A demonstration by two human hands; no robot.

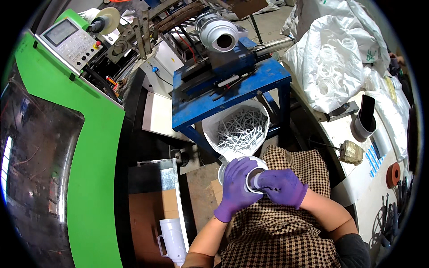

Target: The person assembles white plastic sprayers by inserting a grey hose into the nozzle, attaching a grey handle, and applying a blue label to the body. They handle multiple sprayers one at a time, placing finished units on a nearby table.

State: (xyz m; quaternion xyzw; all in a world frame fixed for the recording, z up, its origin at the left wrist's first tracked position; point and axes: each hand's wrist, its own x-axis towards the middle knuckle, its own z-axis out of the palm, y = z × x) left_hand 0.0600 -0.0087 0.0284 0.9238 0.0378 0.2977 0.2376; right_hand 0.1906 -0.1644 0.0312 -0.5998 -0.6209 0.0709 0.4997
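White ring [248, 177], one of it, sits over our lap, held between our two purple-gloved hands. We see its opening face up and toward our right; it is round, so no long axis shows. Our left hand [237, 187] wraps around its rim, fingers curled shut on it. Our right hand [281, 186] pinches its near edge. Beyond stand one bag of grey pieces [240, 129] and one blue tabletop [223, 96].
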